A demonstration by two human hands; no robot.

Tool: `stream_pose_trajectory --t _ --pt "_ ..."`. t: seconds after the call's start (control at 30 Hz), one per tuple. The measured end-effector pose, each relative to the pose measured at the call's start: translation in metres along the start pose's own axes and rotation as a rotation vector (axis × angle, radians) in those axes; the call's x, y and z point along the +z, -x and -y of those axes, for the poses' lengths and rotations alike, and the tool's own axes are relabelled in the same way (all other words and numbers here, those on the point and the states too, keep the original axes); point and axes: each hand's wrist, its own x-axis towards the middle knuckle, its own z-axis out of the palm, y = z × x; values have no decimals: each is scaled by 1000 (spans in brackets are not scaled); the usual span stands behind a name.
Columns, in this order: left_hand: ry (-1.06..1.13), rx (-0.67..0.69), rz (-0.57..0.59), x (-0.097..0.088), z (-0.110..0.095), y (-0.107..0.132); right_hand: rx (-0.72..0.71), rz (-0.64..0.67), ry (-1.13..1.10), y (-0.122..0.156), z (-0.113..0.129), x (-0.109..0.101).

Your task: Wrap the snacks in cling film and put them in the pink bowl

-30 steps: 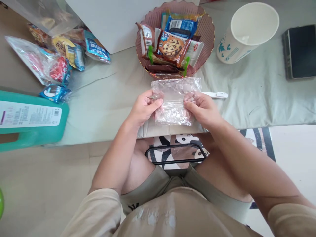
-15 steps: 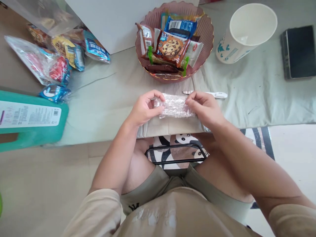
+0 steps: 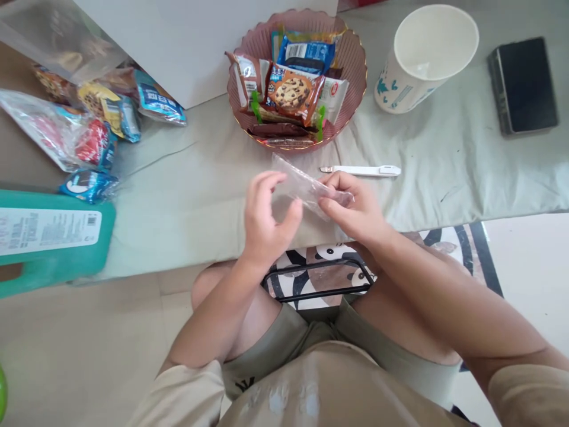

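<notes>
A clear plastic wrapper, thin and crinkled, is pinched at its right end by my right hand. It slants up and left over the table. My left hand is just left of it, thumb and fingers apart, holding nothing. Beyond my right hand lies a white utility knife on the cloth. Farther back sits a pink scalloped bowl holding several packaged snacks, among them a brown cookie packet.
A white paper cup and a black rectangular device are at the back right. On the left lie several snack packets, including a blue one, and a green plastic container. The cloth-covered table ends before my knees.
My left hand has let go of the plastic wrapper and opened. The wrapper, stretched flat between both hands before, now tilts from my right hand. The view has shifted slightly.
</notes>
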Motion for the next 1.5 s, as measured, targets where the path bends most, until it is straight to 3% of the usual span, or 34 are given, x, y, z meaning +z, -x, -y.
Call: stream_pose_trajectory --t 0.1,0.17,0.27,0.4,0.5,0.57,0.7,0.8,0.87,0.97,1.07,1.2,1.33,1.5 --pt "290 -180 278 11 3 1 -6 117 -56 5 1 8" --pt "420 -284 361 15 5 -1 1 163 -88 7 1 11" --pt "488 -363 341 17 6 -6 6 112 -94 6 0 11" --pt "635 -431 330 18 6 -13 -57 -162 69 1 -8 6" --pt "652 -444 319 21 7 -17 -31 -105 63 -6 -11 0" --pt "599 -428 304 26 8 -17 42 -26 -5 -10 -9 -3" --pt "496 -363 189 34 4 -16 106 -108 -151 -14 -3 -6" --pt "425 -265 87 34 -9 -23 120 -98 -325 -19 -1 -11" --pt "347 -154 39 33 -23 -43 143 -119 -439 -27 -1 -20" --pt "296 30 43 45 -51 -101 169 -296 -525 -43 0 -46" --pt "177 238 139 83 -77 -179 149 -495 -586 -58 0 -82" --pt "-456 215 465 148 -98 -258 27 -602 -625 -72 -8 -128" --pt "-722 323 805 192 -105 -280 -46 -593 -551 -79 -18 -154" --pt "-837 412 1049 216 -92 -277 -100 -549 -426 -83 -27 -165"
